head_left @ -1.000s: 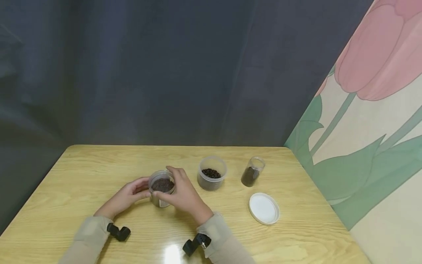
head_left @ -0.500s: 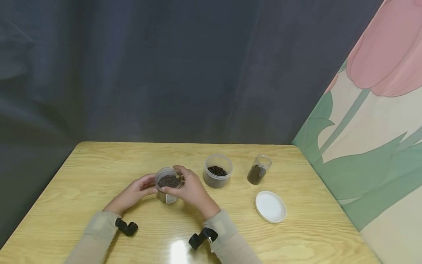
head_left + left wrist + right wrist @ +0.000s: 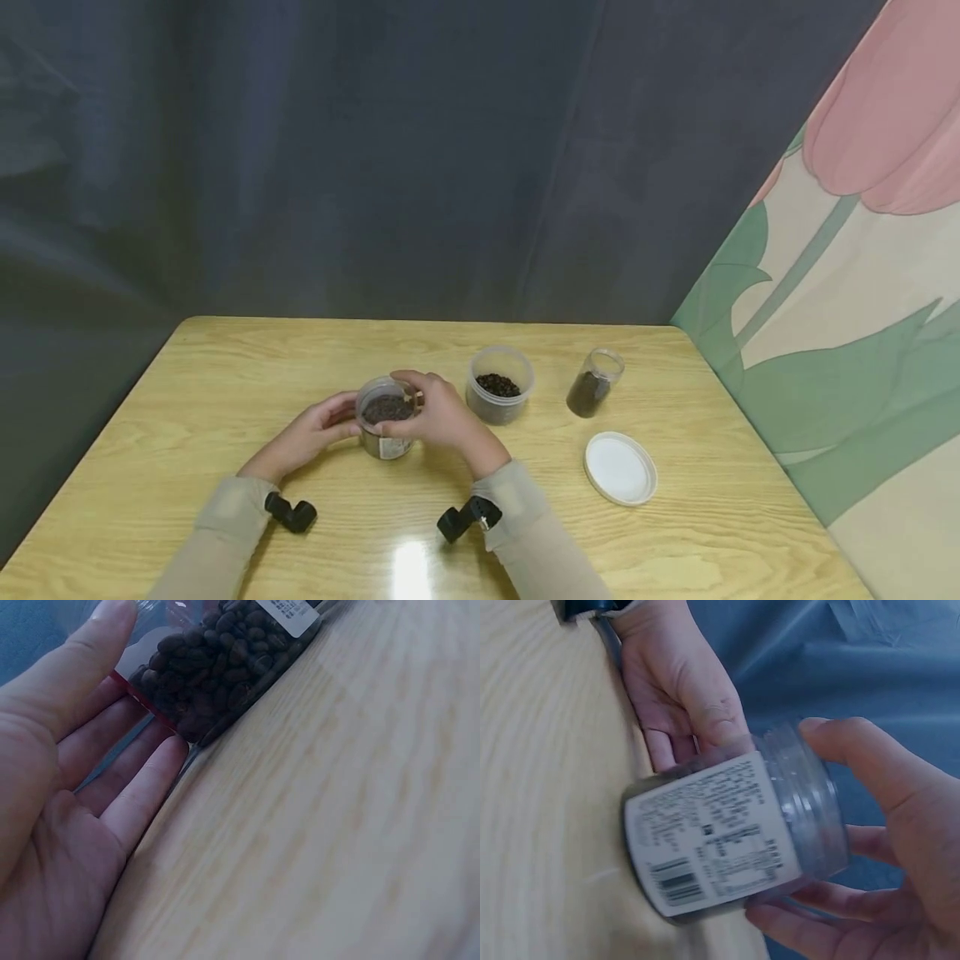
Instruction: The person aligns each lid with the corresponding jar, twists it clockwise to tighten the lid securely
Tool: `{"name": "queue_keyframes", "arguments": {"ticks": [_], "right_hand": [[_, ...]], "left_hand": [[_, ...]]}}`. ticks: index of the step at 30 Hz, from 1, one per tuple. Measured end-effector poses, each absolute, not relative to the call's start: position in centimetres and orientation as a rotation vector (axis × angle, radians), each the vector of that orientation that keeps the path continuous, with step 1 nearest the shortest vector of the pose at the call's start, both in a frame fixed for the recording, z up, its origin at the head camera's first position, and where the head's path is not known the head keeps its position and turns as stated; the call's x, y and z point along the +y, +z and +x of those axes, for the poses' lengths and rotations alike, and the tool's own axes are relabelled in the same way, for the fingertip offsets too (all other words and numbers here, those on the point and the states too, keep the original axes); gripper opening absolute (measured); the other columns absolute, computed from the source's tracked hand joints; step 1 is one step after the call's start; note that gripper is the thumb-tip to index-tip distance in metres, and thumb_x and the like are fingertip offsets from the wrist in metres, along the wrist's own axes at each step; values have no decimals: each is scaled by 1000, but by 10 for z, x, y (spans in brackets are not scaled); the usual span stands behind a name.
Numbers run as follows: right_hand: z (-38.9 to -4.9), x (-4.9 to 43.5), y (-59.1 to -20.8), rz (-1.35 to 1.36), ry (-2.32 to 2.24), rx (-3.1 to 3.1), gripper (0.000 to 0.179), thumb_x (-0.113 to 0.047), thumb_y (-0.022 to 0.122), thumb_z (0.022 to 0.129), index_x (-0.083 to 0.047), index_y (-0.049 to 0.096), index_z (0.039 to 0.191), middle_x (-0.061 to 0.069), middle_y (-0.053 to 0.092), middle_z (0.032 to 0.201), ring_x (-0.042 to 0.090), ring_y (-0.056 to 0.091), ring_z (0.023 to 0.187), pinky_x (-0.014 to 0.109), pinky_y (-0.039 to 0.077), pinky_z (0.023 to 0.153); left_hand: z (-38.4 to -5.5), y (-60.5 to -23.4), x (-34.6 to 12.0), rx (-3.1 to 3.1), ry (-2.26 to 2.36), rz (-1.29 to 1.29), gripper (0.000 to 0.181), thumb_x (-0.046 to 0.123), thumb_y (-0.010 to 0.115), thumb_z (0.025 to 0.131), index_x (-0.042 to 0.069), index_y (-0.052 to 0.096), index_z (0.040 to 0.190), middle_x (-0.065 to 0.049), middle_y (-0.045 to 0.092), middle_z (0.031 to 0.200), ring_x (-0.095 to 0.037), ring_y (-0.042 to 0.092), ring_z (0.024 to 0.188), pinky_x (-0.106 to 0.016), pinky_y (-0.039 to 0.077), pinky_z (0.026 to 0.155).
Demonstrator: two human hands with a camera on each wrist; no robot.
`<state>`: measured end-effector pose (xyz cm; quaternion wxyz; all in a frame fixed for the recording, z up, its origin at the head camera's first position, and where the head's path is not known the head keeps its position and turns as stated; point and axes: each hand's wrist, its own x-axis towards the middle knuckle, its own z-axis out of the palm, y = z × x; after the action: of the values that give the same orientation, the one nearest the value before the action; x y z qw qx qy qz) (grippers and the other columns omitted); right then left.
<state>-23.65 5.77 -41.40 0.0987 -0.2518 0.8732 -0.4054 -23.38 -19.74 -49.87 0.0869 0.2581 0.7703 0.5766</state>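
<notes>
A clear jar (image 3: 386,437) with dark brown beans inside stands on the table, its top uncovered. In the right wrist view the jar (image 3: 712,832) shows a white label with printed text and a barcode. My left hand (image 3: 315,433) holds the jar's left side, thumb in front and fingers behind. Through the jar wall (image 3: 217,667) the beans look oval in the left wrist view. From the right, my right hand (image 3: 442,412) grips the jar near its rim between thumb and fingers. Part of the rim is hidden by that hand.
Right of the hands stands a translucent tub (image 3: 500,410) with dark beans at the bottom. Beyond it is a clear glass (image 3: 588,393) of dark contents. A white round lid (image 3: 621,468) lies in front of the glass. A dark curtain (image 3: 420,167) hangs behind the table (image 3: 720,500).
The head view has shifted, so everything on the table appears slightly farther right and higher. Both hands stay on the jar, and a little more of its label shows.
</notes>
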Motion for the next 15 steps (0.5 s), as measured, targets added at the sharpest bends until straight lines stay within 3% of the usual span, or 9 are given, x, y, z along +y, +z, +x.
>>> {"name": "queue_keyframes", "arguments": {"ticks": [9, 15], "right_hand": [[-236, 59, -407, -771, -1095, 2582, 79, -35, 84, 84, -13, 48, 151, 11, 62, 133, 28, 62, 118, 32, 56, 92], [-233, 55, -411, -812, -1074, 2582, 81, -39, 79, 88, -19, 41, 156, 16, 55, 129, 15, 62, 94, 24, 55, 78]], "left_hand": [[-235, -498, -197, 2291, 1706, 782, 53, 14, 62, 102, -2, 44, 149, -25, 49, 148, -21, 52, 133, -15, 43, 105], [-233, -500, -203, 2314, 1704, 762, 53, 15, 62, 102, -2, 43, 149, -25, 50, 147, -14, 53, 131, -14, 44, 104]]}}
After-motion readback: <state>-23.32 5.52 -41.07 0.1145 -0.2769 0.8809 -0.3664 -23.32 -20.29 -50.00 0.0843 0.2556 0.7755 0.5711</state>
